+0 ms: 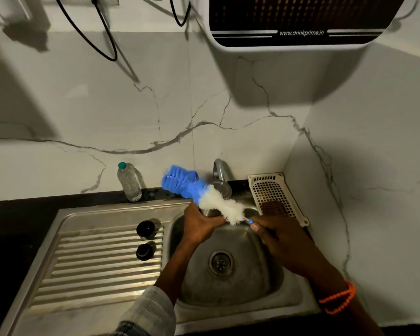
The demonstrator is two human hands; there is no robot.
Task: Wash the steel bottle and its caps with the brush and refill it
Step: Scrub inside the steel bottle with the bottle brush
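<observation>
Two hands over the sink [228, 294].
The left hand [201, 224] is closed round the steel bottle [210, 212]. The right hand [277, 238] grips the brush [204, 194]. Two black caps [145, 240] sit on the drainer [95, 275], left of the bowl.

Over the sink [286, 301] basin, the left hand [201, 224] gripped the steel bottle [210, 212], mostly hidden by its fingers. The right hand [279, 241] held the handle of the brush [199, 192], whose white and blue bristles lay across the bottle's top. Two black caps [145, 240] stood on the ribbed drainboard near the basin's left edge. A clear plastic bottle [129, 181] stood at the counter's back edge, and a white basket [274, 195] sat in the back right corner.
</observation>
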